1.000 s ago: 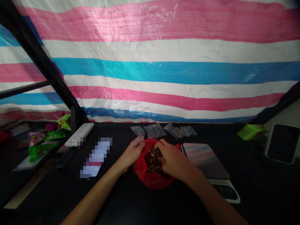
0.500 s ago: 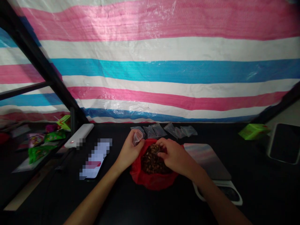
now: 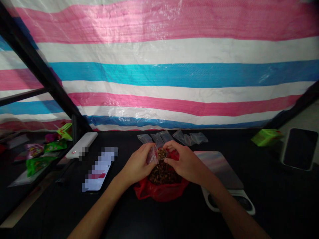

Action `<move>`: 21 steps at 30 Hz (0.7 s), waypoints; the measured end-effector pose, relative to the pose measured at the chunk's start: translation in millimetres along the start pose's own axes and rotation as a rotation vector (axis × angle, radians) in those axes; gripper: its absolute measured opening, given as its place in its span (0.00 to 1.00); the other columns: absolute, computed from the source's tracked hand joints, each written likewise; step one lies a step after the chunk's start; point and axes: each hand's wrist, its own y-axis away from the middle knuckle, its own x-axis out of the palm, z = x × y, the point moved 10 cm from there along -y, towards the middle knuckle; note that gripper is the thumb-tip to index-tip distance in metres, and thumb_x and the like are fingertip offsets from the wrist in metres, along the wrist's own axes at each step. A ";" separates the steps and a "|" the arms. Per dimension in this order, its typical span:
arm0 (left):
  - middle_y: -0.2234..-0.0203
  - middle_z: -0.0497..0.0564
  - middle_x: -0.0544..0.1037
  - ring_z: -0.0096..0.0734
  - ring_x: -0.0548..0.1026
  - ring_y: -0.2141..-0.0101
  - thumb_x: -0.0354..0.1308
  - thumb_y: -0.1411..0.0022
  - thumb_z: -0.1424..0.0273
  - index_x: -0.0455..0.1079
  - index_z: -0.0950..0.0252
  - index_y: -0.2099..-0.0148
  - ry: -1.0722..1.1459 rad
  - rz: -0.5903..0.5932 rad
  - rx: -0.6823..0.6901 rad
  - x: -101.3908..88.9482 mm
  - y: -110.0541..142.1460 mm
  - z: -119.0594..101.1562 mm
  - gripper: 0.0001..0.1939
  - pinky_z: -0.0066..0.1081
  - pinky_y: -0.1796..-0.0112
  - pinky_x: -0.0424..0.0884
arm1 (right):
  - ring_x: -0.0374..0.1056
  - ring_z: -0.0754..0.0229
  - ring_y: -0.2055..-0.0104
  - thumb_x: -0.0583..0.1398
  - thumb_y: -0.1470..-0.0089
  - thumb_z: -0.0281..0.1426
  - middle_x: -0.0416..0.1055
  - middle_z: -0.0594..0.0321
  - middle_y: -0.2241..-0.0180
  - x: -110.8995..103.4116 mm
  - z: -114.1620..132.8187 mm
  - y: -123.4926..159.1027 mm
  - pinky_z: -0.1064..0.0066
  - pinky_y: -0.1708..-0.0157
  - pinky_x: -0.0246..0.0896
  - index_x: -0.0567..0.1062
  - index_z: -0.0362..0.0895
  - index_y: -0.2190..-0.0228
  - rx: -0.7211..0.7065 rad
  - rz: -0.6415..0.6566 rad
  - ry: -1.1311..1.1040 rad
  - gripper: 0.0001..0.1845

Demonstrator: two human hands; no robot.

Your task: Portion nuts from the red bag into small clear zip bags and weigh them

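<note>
My left hand [image 3: 138, 163] is closed on a small clear plastic bag [image 3: 152, 155], whose mouth faces right. Between the fingers of my right hand [image 3: 183, 161] is a small round cup [image 3: 162, 153] filled with brown, seed-like bits. The cup is up against the bag's mouth or very near it; I cannot tell whether it is inside. Below both hands sits a red plastic bag [image 3: 161, 195] with its top spread wide. It holds a heap of dark brown and tan bits [image 3: 164, 174], partly hidden by my fingers.
Several small clear bags [image 3: 181, 136] lie in a row behind the red bag. A flat scale [image 3: 219, 167] is at right, partly under my forearm. Around are phones [image 3: 101, 169] [image 3: 300, 149], a white device [image 3: 82, 145], a green box [image 3: 266, 137], bright packets [image 3: 40, 165] and a black frame [image 3: 57, 96].
My right hand has lifted the filled cup out of the brown heap. The left hand has moved the clear bag right and down, so the two now meet above the red bag.
</note>
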 end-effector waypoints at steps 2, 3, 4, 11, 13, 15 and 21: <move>0.49 0.56 0.76 0.45 0.75 0.50 0.60 0.37 0.70 0.68 0.59 0.42 -0.017 0.036 0.020 3.1 -0.4 -4.8 0.21 0.41 0.48 0.69 | 0.73 0.56 0.52 0.65 0.47 0.23 0.77 0.63 0.55 3.5 5.7 1.5 0.63 0.46 0.64 0.74 0.49 0.54 -0.030 -0.006 0.048 0.19; 0.51 0.56 0.77 0.45 0.75 0.51 0.61 0.37 0.70 0.69 0.59 0.44 -0.031 0.049 0.036 4.3 -0.9 -7.7 0.19 0.41 0.48 0.69 | 0.72 0.55 0.50 0.65 0.47 0.23 0.76 0.62 0.54 4.8 9.3 2.3 0.63 0.46 0.63 0.75 0.49 0.53 -0.053 -0.012 0.079 0.19; 0.53 0.55 0.77 0.45 0.75 0.52 0.61 0.37 0.69 0.70 0.59 0.46 -0.045 0.058 0.055 5.2 -1.3 -10.8 0.17 0.42 0.48 0.69 | 0.71 0.55 0.49 0.65 0.46 0.23 0.75 0.62 0.53 6.5 12.8 3.1 0.63 0.45 0.62 0.75 0.49 0.53 -0.078 -0.013 0.109 0.19; 0.58 0.53 0.77 0.45 0.72 0.53 0.66 0.39 0.68 0.74 0.59 0.52 -0.073 0.063 0.096 8.4 -3.3 -19.1 0.12 0.42 0.50 0.68 | 0.70 0.58 0.48 0.58 0.41 0.20 0.68 0.59 0.48 24.2 23.3 5.7 0.65 0.44 0.63 0.74 0.50 0.47 -0.188 0.087 0.118 0.23; 0.58 0.53 0.77 0.44 0.72 0.54 0.66 0.38 0.66 0.74 0.60 0.53 -0.023 0.060 0.077 8.2 -3.6 -19.2 0.12 0.41 0.50 0.68 | 0.68 0.58 0.45 0.55 0.42 0.16 0.67 0.58 0.46 25.3 29.9 6.7 0.66 0.41 0.62 0.73 0.51 0.44 -0.248 0.105 0.084 0.28; 0.58 0.53 0.77 0.43 0.72 0.54 0.66 0.38 0.65 0.74 0.60 0.53 0.027 0.051 0.059 7.1 -3.9 -19.1 0.12 0.40 0.50 0.68 | 0.66 0.59 0.42 0.53 0.44 0.14 0.66 0.58 0.44 25.1 36.4 8.1 0.67 0.40 0.61 0.71 0.52 0.42 -0.303 0.121 0.060 0.33; 0.55 0.54 0.77 0.43 0.73 0.54 0.65 0.36 0.64 0.73 0.60 0.46 0.088 -0.006 0.046 -1.2 -3.5 -19.2 0.17 0.40 0.50 0.69 | 0.68 0.57 0.43 0.56 0.39 0.21 0.68 0.58 0.44 18.2 27.3 5.3 0.64 0.40 0.62 0.68 0.52 0.38 -0.241 0.082 0.076 0.31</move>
